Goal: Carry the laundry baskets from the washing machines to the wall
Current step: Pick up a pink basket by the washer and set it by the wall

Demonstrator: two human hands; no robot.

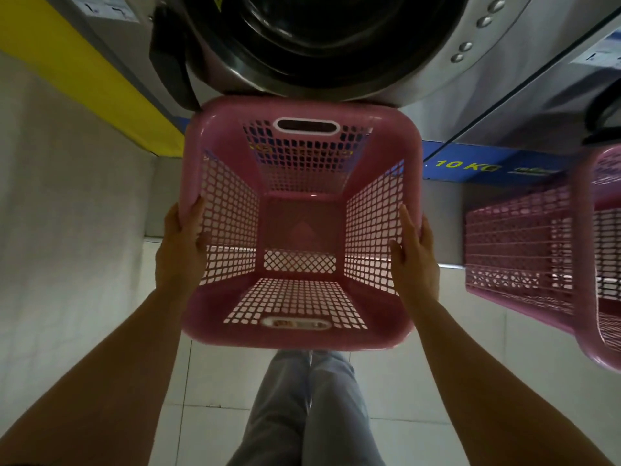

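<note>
An empty pink plastic laundry basket (302, 334) with lattice walls and white-rimmed handle slots fills the middle of the head view, held up off the floor. My left hand (183, 245) grips its left rim and wall, thumb inside. My right hand (415, 253) grips the right rim the same way. The basket's far edge is right below the round door of a silver front-loading washing machine (336, 45). A second pink basket (537, 257) stands on the floor at the right edge, partly cut off.
A yellow panel (84, 72) runs along the machine's left side, next to a pale wall (67, 196). A blue strip marked "10 KG" (470, 164) lies under the neighbouring machine on the right. White floor tiles and my grey trouser legs (302, 415) are below the basket.
</note>
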